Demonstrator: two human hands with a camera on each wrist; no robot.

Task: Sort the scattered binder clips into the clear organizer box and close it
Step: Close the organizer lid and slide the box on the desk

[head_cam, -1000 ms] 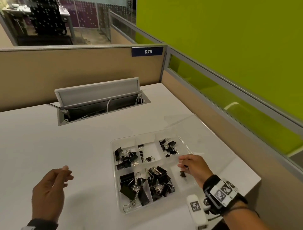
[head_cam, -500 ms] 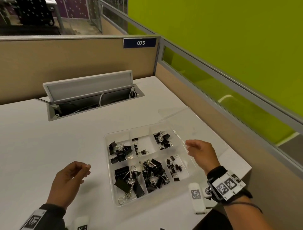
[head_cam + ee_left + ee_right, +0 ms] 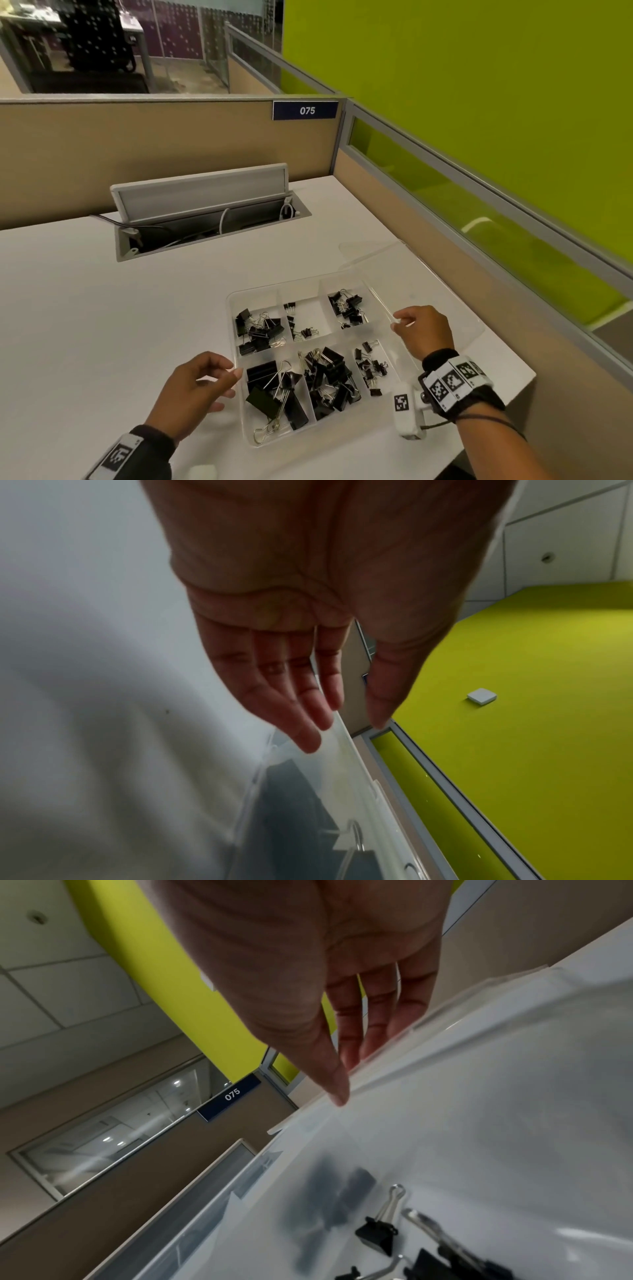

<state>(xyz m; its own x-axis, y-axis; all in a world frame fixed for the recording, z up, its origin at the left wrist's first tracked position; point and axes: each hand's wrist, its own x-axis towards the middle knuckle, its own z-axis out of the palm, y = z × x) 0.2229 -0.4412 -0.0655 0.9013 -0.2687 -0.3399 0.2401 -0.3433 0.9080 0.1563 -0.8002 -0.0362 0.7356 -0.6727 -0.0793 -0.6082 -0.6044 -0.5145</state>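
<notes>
The clear organizer box [image 3: 234, 342] sits on the white desk with its six compartments holding black binder clips [image 3: 329, 380]. Its clear lid [image 3: 428, 284] lies folded out to the right. My right hand [image 3: 411, 325] is at the box's right side and pinches the lid's edge between thumb and fingers; in the right wrist view the thumb of that hand [image 3: 342, 1056] lies on the lid [image 3: 479, 1042] above a small clip [image 3: 377, 1234]. My left hand [image 3: 222, 377] hovers relaxed at the box's left wall, its fingers [image 3: 308, 696] over the box's corner [image 3: 308, 791], holding nothing.
A recessed cable tray with a raised grey flap [image 3: 202, 198] is set into the desk at the back. Beige partitions with a "075" label [image 3: 306, 110] enclose the back and right. The desk's right corner [image 3: 527, 377] is just beyond the lid.
My right hand left the front right compartment and moved to the lid's edge. My left hand came in from the left to the box's left wall.
</notes>
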